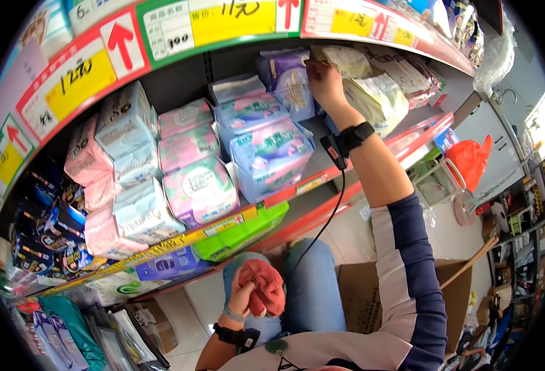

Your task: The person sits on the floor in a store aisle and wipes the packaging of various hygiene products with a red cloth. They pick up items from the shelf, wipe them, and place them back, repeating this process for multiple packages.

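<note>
Bunched in my left hand (pixel 243 290), a red cloth (pixel 267 285) hangs above my knees. My right hand (pixel 322 82) reaches to the back of the shelf, its fingers at the upper edge of a purple plastic-wrapped pack (pixel 292 83); whether they grip it is unclear. Just right of that hand lie pale yellow packs (pixel 378 104). Blue and purple packs (pixel 272 150) stand in a row to the left, beside pink and green packs (pixel 199 190). A cable runs down from the black band on my right wrist.
Price strips line the upper shelf edge (pixel 235 23) over my hand. The lower shelf holds a bright green pack (pixel 244 232) and a purple pack (pixel 172 264). A cardboard box (pixel 358 297) sits on the floor beside my legs. A red plastic bag (pixel 468 160) is at the right.
</note>
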### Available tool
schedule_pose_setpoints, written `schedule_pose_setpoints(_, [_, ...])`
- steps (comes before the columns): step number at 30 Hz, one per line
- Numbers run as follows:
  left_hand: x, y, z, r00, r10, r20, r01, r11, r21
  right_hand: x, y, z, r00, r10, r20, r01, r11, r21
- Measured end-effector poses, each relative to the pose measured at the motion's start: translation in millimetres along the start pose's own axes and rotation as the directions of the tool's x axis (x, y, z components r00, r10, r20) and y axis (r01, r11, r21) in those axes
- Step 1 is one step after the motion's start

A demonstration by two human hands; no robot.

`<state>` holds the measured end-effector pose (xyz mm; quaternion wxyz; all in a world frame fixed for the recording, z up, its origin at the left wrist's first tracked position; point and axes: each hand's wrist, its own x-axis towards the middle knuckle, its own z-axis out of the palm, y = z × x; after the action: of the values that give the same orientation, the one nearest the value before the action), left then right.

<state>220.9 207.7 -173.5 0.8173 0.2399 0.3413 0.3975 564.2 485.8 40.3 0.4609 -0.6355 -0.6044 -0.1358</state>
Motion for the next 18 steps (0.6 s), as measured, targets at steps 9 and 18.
schedule_pose_setpoints(9, [16, -7, -17, 0.998, -0.015, 0.06, 0.01, 0.998, 0.068, 36, -21, 49, 0.97, -0.092, 0.223, 0.154, 0.949, -0.275])
schedule_pose_setpoints(18, [15, -5, -13, 0.998, -0.035, 0.058, 0.032, 0.998, 0.058, 35, -5, 41, 0.905, -0.374, 0.201, 0.415, 0.679, -0.605])
